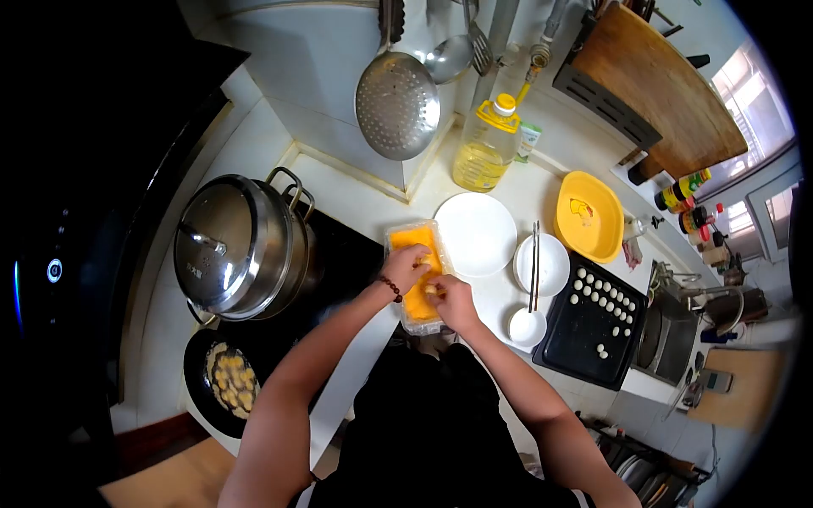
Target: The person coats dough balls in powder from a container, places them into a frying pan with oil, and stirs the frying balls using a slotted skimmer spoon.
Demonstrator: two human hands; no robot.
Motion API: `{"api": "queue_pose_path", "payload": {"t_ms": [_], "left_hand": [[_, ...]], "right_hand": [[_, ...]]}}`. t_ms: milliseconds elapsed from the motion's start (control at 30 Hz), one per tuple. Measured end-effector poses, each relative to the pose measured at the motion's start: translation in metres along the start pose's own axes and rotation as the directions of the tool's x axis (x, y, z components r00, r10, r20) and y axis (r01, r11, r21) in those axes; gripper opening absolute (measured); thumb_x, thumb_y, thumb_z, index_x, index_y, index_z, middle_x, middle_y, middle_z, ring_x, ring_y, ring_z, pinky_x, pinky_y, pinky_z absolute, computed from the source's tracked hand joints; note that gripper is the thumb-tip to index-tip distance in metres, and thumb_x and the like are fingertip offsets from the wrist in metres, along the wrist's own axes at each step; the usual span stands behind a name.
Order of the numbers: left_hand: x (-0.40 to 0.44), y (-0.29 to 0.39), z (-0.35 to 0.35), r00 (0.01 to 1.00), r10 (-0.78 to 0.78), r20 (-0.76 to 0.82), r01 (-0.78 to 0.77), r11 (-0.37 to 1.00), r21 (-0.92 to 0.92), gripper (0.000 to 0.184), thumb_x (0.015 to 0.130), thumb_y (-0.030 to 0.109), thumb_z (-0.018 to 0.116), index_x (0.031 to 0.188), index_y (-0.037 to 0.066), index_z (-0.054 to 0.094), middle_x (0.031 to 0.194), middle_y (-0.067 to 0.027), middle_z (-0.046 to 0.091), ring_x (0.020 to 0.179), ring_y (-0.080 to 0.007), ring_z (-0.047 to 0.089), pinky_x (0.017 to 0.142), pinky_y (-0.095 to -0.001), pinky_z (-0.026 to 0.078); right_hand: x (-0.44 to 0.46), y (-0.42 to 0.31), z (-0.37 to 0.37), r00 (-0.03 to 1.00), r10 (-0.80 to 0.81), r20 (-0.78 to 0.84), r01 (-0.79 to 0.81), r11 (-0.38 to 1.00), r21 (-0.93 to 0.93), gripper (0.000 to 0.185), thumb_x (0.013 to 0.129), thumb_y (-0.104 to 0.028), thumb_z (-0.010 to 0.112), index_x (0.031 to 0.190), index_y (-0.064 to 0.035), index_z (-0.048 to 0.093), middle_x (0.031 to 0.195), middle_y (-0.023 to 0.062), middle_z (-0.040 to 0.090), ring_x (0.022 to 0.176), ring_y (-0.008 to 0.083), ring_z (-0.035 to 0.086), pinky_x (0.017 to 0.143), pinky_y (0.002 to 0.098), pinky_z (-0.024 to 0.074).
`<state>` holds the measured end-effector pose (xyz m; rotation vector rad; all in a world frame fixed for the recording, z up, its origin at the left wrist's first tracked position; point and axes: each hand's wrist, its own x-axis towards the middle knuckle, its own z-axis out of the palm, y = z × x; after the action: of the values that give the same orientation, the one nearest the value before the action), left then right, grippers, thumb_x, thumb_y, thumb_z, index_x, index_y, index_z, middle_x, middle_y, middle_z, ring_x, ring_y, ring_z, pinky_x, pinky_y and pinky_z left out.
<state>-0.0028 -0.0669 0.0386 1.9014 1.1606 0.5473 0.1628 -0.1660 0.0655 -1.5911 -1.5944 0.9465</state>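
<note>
A rectangular container of orange-yellow crumbs (415, 315), wrapped around its edge in clear plastic, lies on the counter in front of me. Over its upper half, my left hand (405, 267) has its fingers curled down into the crumbs; what they close on is mostly hidden. My right hand (453, 303) reaches in from the other side, thumb and fingers pinched on a small crumb-coated ball (431, 289). Just beyond the container, to the right, sits a white plate (476, 234). Several small white balls (604, 289) lie on a black baking tray (559, 360).
A big steel pot (241, 245) and a frying pan (198, 372) with yellow pieces in oil stand left on the hob. Chopsticks (535, 267) rest across a white bowl (552, 264) and a smaller bowl (527, 327). Behind are an oil bottle (485, 157) and yellow basin (590, 216).
</note>
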Motion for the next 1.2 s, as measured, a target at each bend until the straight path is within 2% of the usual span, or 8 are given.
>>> {"api": "queue_pose_path", "payload": {"t_ms": [200,367,567,700,900,1033,1100,1200], "left_hand": [[-0.043,0.001,0.019,0.93,-0.202,-0.306,0.125,0.959,-0.254,0.032,0.091,0.013,0.078,0.119,0.001,0.068,0.107,-0.0106,0.076,0.09,-0.0169,0.073,0.077,-0.0316,0.06],[-0.116,0.044,0.015,0.822,-0.465,-0.329,0.124,0.71,-0.693,0.037,0.094,0.016,0.076,0.128,0.007,0.064,0.106,-0.0058,0.07,0.083,-0.0111,0.067,0.07,-0.026,0.056],[-0.267,0.086,-0.027,0.591,-0.601,-0.537,0.06,0.697,-0.715,0.037,0.095,0.015,0.076,0.129,0.007,0.063,0.111,-0.0049,0.069,0.086,-0.0098,0.067,0.072,-0.0255,0.055],[-0.386,0.086,-0.059,0.397,-0.594,-0.699,0.025,0.769,-0.639,0.036,0.094,0.008,0.075,0.128,0.004,0.062,0.109,-0.0049,0.071,0.084,-0.0069,0.067,0.072,-0.0224,0.055],[-0.547,0.045,-0.123,0.133,-0.556,-0.82,0.387,0.791,-0.474,0.043,0.087,0.009,0.081,0.126,0.003,0.065,0.104,-0.0085,0.074,0.071,-0.0075,0.064,0.069,-0.0258,0.055],[-0.614,-0.013,-0.166,0.217,-0.454,-0.864,0.651,0.727,-0.218,0.046,0.082,0.013,0.084,0.124,0.006,0.065,0.099,-0.0109,0.074,0.073,-0.0188,0.067,0.072,-0.0327,0.057],[-0.628,-0.04,-0.182,0.323,-0.463,-0.826,0.709,0.696,-0.113,0.044,0.081,0.012,0.082,0.121,0.006,0.065,0.1,-0.0121,0.075,0.086,-0.0291,0.071,0.08,-0.0393,0.057],[-0.631,-0.087,-0.191,0.441,-0.484,-0.755,0.765,0.643,0.035,0.042,0.081,0.011,0.078,0.12,0.007,0.065,0.103,-0.013,0.074,0.098,-0.0359,0.07,0.085,-0.0452,0.057]], "right_hand": [[0.009,0.012,-0.015,0.999,-0.049,0.012,0.049,0.999,0.004,0.034,0.078,0.003,0.078,0.112,0.0025,0.073,0.102,0.0189,0.074,0.089,0.027,0.073,0.08,0.0349,0.0609],[0.012,-0.008,-0.017,0.978,-0.058,0.202,0.028,0.988,0.151,0.03,0.081,0.003,0.08,0.111,0.0032,0.072,0.104,0.0123,0.075,0.092,0.0179,0.072,0.082,0.031,0.0596],[-0.029,-0.11,0.041,0.825,-0.224,0.52,-0.058,0.88,0.471,0.031,0.086,0.003,0.08,0.116,0.002,0.071,0.106,0.0063,0.075,0.097,0.0127,0.071,0.081,0.026,0.0588],[-0.062,-0.182,0.09,0.664,-0.364,0.653,0.051,0.894,0.446,0.034,0.085,0.004,0.08,0.117,0.0012,0.072,0.106,0.0095,0.076,0.092,0.0101,0.071,0.077,0.0233,0.0586],[-0.093,-0.272,0.189,0.503,-0.598,0.624,0.41,0.801,0.437,0.032,0.08,0.004,0.081,0.111,0.0008,0.074,0.099,0.0111,0.076,0.086,0.0139,0.074,0.071,0.0255,0.0591],[-0.111,-0.307,0.285,0.335,-0.683,0.649,0.653,0.665,0.363,0.033,0.077,0.006,0.079,0.108,0.0022,0.072,0.091,0.0122,0.072,0.081,0.0216,0.073,0.075,0.031,0.0604],[-0.119,-0.305,0.337,0.275,-0.71,0.648,0.697,0.611,0.374,0.03,0.072,0.005,0.074,0.101,0.0008,0.072,0.093,0.0223,0.071,0.088,0.041,0.07,0.081,0.0444,0.057],[-0.131,-0.304,0.379,0.206,-0.633,0.746,0.815,0.533,0.227,0.026,0.073,0.007,0.067,0.097,-0.0018,0.073,0.094,0.0249,0.071,0.096,0.0428,0.07,0.086,0.0497,0.0566]]}}
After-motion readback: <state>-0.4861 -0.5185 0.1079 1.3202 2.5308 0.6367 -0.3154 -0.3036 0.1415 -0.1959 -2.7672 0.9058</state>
